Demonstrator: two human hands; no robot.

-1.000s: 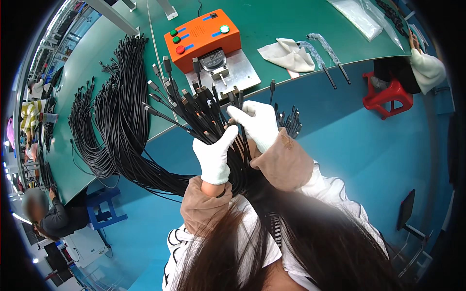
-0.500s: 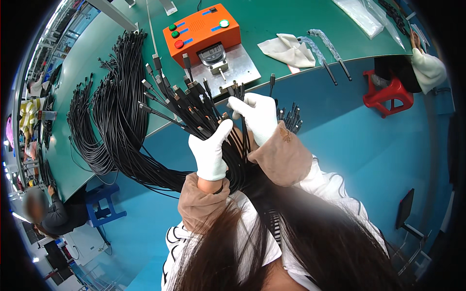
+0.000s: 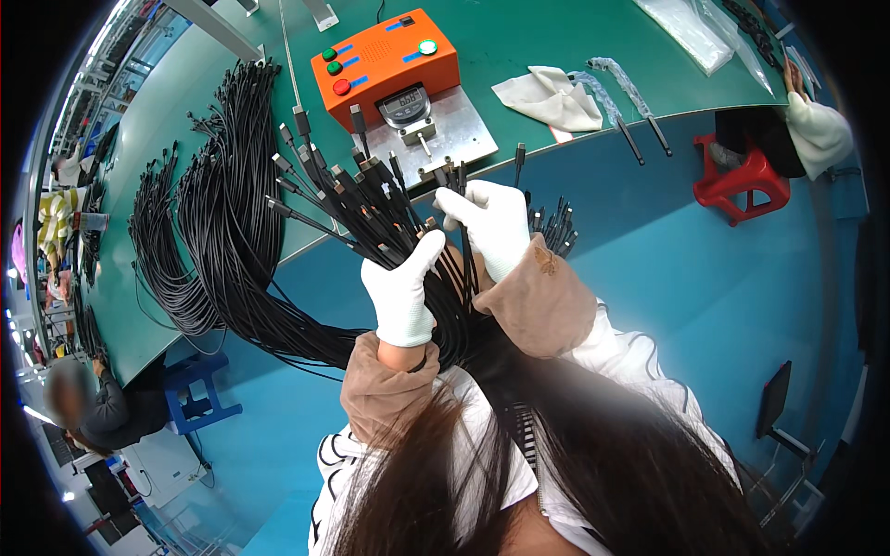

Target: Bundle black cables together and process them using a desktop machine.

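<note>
On near side of orange box [image 3: 387, 63]: black cable bundle [image 3: 375, 211] in gloved left hand [image 3: 400, 289], fingers closed round it. Gloved right hand [image 3: 493, 224], same side of box, fingers pinching few cable ends [image 3: 463, 176]. Left of box: cable pile [image 3: 222, 199] on tabletop [image 3: 528, 37].

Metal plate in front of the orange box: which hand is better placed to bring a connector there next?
Right, probably. The right hand pinches upright cable ends close to the near edge of the metal plate; the left hand sits lower, holding the cable bundle.
</note>
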